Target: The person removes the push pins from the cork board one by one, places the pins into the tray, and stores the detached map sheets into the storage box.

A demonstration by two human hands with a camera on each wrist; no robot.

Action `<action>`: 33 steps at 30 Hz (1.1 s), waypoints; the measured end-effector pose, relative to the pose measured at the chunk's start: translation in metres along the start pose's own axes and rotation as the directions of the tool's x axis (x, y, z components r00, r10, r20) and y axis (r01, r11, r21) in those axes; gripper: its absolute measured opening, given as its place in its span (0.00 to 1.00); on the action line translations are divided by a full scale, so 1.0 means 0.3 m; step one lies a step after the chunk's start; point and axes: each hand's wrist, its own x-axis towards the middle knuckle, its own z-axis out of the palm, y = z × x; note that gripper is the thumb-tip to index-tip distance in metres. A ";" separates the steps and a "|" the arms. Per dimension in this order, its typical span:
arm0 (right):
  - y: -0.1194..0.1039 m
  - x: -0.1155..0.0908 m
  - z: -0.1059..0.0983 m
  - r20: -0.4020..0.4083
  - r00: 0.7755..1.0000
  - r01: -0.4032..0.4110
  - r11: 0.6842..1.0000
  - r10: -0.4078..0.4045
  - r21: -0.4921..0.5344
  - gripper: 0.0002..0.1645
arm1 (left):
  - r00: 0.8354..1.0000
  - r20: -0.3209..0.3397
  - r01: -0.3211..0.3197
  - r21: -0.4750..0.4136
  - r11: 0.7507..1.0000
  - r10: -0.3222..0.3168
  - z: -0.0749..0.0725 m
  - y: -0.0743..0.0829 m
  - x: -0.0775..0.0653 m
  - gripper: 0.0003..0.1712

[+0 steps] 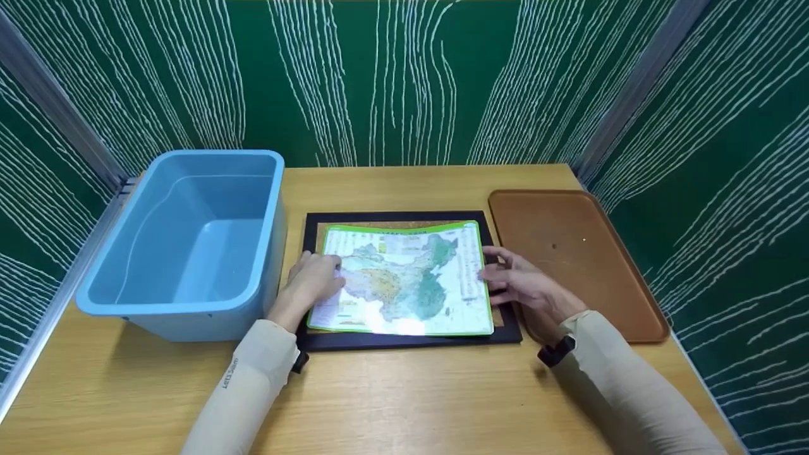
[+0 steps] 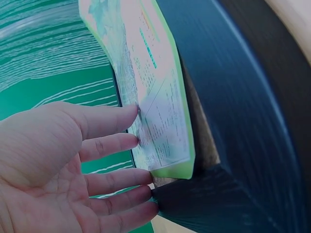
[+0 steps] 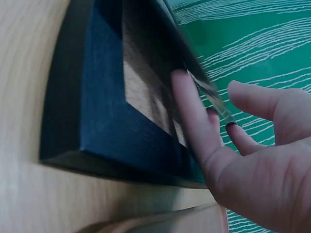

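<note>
A laminated map sheet (image 1: 404,278) with a green border lies over a cork board (image 1: 379,224) in a dark frame (image 1: 404,342). Its right side is lifted off the cork in the right wrist view. My right hand (image 1: 521,281) holds that edge, one digit (image 3: 192,111) beneath it and others on the opposite side. At the map's left side, my left hand (image 1: 316,276) rests with fairly straight fingers (image 2: 121,179). Thumb and fingertips touch the sheet in the left wrist view, while the lower fingers reach the frame.
A deep blue plastic bin (image 1: 183,308) stands left of the frame. On the right lies a brown tray (image 1: 581,265), close against the frame. The wooden table (image 1: 404,404) is bounded by green walls (image 1: 404,82) with white wavy lines.
</note>
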 end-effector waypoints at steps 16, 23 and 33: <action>0.042 0.048 -0.014 -0.087 0.995 0.039 0.996 -0.046 -0.081 0.45 | 1.000 0.031 0.007 -0.037 0.999 -0.005 0.001 -0.005 -0.005 0.23; 0.034 0.040 -0.024 -0.061 0.998 0.023 0.999 -0.021 0.029 0.44 | 0.999 0.040 0.024 -0.070 0.997 -0.021 -0.006 -0.009 0.003 0.27; 0.029 0.037 -0.034 -0.004 0.999 0.033 0.994 -0.033 0.104 0.42 | 0.997 -0.047 0.050 -0.117 0.992 -0.056 0.003 -0.041 0.015 0.33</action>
